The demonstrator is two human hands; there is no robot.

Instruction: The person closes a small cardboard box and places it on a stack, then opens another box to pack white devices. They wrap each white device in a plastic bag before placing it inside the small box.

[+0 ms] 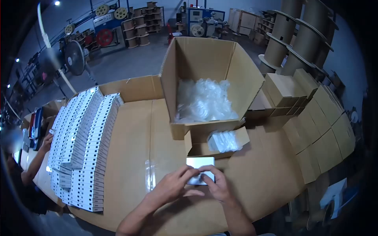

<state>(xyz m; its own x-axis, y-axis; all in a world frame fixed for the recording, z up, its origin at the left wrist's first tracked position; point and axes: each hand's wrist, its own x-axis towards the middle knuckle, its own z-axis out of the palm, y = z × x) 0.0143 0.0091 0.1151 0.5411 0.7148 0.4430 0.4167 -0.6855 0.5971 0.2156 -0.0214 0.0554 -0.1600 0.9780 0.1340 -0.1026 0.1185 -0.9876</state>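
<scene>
A flat white box [201, 161] is held low over the cardboard-covered table, just in front of a small open carton. My left hand [176, 185] curls its fingers over the box's left and near part, its thumb reaching out below. From the other side my right hand [216, 184] closes on the same box, with index finger and thumb bent over its near face. The fingertips of both hands meet there and hide whatever is between them. Inside the small carton [199, 149] lie several bubble-wrapped pieces [225, 141].
A tall open carton [168, 84] holds clear bubble-wrap bags [206, 100]. Stacked white units with dark square openings [94, 157] line the left side. Closed brown cartons [321, 133] are piled right. Another person's hand [47, 142] touches the stack's far left. Clear tape [150, 176] marks the cardboard sheet [130, 165].
</scene>
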